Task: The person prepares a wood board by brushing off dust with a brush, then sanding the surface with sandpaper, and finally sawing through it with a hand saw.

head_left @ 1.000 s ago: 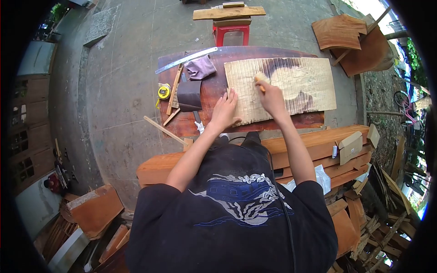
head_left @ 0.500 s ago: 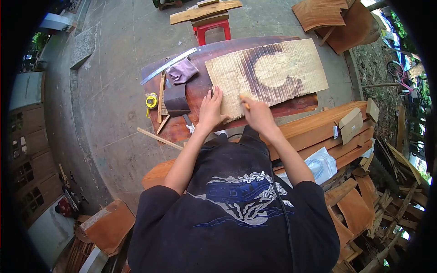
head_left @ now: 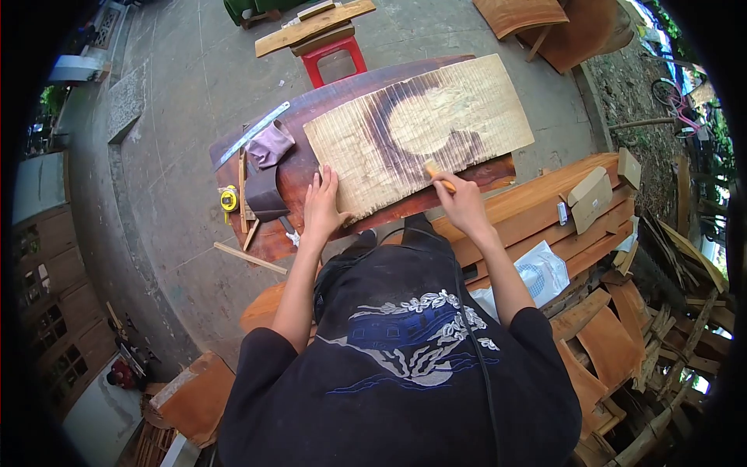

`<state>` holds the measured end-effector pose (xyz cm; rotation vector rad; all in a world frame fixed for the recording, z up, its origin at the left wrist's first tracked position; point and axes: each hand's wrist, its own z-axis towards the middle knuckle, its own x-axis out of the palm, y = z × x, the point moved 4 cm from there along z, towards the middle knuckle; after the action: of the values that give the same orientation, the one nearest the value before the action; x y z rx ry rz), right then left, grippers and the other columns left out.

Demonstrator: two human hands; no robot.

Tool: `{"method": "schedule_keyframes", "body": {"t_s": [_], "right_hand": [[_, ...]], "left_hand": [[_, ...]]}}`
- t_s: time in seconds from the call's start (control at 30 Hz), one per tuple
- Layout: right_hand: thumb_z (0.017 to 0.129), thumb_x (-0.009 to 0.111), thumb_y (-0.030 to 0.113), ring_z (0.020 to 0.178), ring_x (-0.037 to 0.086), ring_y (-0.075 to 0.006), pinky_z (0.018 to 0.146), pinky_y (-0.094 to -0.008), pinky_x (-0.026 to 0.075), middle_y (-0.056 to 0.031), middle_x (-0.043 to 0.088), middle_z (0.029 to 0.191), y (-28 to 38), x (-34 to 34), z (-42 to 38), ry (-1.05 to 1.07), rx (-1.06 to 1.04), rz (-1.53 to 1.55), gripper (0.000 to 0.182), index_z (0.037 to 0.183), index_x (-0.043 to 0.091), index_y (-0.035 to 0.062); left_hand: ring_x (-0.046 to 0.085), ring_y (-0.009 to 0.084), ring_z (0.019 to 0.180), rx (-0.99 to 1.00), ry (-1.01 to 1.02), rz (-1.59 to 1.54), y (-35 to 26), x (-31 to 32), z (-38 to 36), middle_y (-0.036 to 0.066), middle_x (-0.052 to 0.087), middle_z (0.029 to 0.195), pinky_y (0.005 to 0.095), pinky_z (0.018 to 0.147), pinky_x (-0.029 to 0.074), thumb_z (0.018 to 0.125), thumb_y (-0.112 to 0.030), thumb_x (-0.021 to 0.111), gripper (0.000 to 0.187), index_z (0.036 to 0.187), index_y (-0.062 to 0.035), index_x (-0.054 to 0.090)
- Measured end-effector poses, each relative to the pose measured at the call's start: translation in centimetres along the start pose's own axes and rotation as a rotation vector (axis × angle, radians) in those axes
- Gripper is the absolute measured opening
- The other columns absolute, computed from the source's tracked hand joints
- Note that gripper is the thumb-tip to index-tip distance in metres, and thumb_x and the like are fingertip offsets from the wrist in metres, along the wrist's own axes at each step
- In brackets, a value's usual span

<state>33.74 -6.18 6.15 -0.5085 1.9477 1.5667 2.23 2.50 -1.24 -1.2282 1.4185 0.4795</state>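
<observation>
Our right hand (head_left: 464, 204) has fingers closed round a brush (head_left: 444, 185) at the ridged board (head_left: 342, 148) on the desk (head_left: 331, 89); our left hand (head_left: 322, 208), fingers parted, rests there empty. Dark shading (head_left: 377, 128) shows; what remains, we cannot tell

Table (head_left: 492, 173) under board (head_left: 420, 124), cloth (head_left: 270, 144), ruler (head_left: 256, 132)

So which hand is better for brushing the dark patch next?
Probably the right hand: it holds the brush, with the bristles close to the dark patch. The left hand holds no tool and rests at the pale board's near left corner, where it may help steady it.
</observation>
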Motion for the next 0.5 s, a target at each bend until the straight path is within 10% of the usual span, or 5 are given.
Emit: {"method": "schedule_keyframes", "body": {"t_s": [0.2, 0.3, 0.4, 0.5], "right_hand": [[0.103, 0.065, 0.019, 0.065, 0.071, -0.0186, 0.064, -0.0339, 0.054, -0.0132, 0.074, 0.076, -15.2, -12.1, 6.7, -0.378, 0.241, 0.222, 0.021, 0.108, 0.076, 0.0028], [0.104, 0.061, 0.019, 0.065, 0.072, -0.0201, 0.062, -0.0346, 0.054, -0.0145, 0.075, 0.076, -12.8, -15.4, 8.9, -0.532, 0.159, -0.33, 0.023, 0.113, 0.076, 0.0028], [0.102, 0.062, 0.018, 0.073, 0.073, -0.0415, 0.067, -0.0429, 0.055, -0.0262, 0.074, 0.085, -6.2, -9.0, 9.2, -0.083, 0.144, -0.05, 0.025, 0.117, 0.076, 0.0047], [0.1, 0.067, 0.02, 0.086, 0.076, -0.0304, 0.077, -0.038, 0.057, -0.0186, 0.077, 0.092, -4.8, -5.1, 10.1, 0.267, -0.031, 0.321, 0.025, 0.115, 0.077, 0.0021]], "left_hand": [[0.03, 0.0486, 0.156, -0.089, 0.038, 0.008, -1.5, 0.3, 0.3, 0.026, 0.022, 0.174, 0.0591, 0.124, 0.034, 0.06, -0.038, 0.101, 0.131, 0.162, 0.0045, 0.031], [0.029, 0.0488, 0.157, -0.15, -0.021, -0.027, -2.4, 0.7, 0.0, 0.028, 0.021, 0.174, 0.0587, 0.126, 0.031, 0.062, -0.042, 0.1, 0.131, 0.162, 0.007, 0.029], [0.026, 0.0489, 0.158, -0.202, -0.06, -0.003, -3.5, 1.2, 0.4, 0.029, 0.018, 0.174, 0.0578, 0.128, 0.027, 0.065, -0.046, 0.099, 0.131, 0.161, 0.0085, 0.028], [0.024, 0.0487, 0.159, -0.255, -0.069, 0.033, -4.3, 1.3, 0.7, 0.029, 0.016, 0.174, 0.0569, 0.129, 0.024, 0.066, -0.046, 0.098, 0.131, 0.162, 0.0082, 0.028]]}}
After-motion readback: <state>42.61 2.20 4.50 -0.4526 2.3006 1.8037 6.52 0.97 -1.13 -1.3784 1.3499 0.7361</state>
